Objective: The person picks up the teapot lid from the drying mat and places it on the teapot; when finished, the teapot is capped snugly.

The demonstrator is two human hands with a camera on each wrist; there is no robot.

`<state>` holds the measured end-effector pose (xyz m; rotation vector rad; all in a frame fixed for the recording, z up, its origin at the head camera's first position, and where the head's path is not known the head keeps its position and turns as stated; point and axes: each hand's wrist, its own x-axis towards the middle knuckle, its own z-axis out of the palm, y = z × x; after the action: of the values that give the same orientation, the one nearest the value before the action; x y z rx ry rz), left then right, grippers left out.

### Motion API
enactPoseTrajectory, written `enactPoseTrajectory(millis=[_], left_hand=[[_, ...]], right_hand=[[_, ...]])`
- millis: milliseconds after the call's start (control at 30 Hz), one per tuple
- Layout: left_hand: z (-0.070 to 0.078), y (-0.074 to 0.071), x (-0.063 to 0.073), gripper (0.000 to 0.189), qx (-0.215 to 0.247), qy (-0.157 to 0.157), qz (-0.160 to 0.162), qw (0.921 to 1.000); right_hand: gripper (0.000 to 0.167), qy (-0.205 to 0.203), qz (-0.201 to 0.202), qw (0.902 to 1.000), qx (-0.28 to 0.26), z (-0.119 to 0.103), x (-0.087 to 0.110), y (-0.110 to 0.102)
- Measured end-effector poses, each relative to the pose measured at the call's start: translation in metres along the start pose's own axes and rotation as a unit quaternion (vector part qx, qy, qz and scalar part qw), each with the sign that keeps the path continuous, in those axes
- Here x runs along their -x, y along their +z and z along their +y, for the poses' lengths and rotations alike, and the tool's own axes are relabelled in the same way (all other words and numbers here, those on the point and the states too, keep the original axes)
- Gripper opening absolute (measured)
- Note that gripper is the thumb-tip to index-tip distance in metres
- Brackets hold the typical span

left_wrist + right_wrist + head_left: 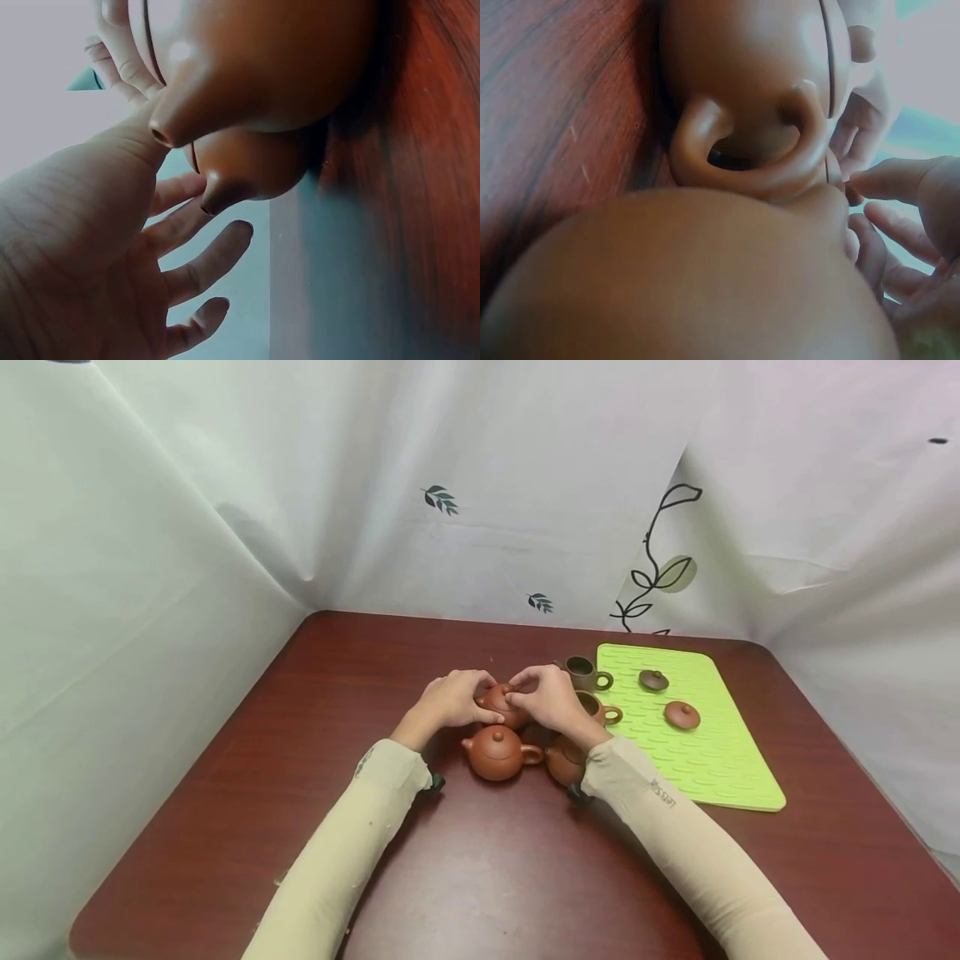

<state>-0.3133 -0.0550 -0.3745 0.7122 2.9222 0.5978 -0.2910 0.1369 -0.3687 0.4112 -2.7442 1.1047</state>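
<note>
In the head view my left hand grips the spout side of a reddish-brown clay teapot, thumb in front and fingers behind. My right hand pinches the lid knob of that same teapot between thumb and fingers; the lid sits on the pot. Just nearer stands a similar lidded teapot, its spout pointing left. A third brown teapot is partly hidden under my right wrist. The left wrist view shows the spout of the gripped teapot beside several of my extended left fingers.
Two lidless teapots, one dark and one reddish, stand right of my right hand by a green ridged mat. On the mat lie a dark lid and a reddish lid. White curtains surround the dark red table.
</note>
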Motion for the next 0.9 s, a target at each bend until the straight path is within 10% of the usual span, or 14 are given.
enactPoseTrajectory(millis=[433, 900], left_hand=[[0.009, -0.007, 0.006, 0.072, 0.025, 0.018, 0.007, 0.9995], [0.054, -0.005, 0.013, 0.065, 0.022, 0.068, 0.07, 0.995]], right_hand=[[0.02, -0.007, 0.014, 0.9999, -0.001, -0.004, 0.011, -0.014], [0.019, 0.005, 0.038, 0.9978, -0.054, 0.001, 0.037, -0.044]])
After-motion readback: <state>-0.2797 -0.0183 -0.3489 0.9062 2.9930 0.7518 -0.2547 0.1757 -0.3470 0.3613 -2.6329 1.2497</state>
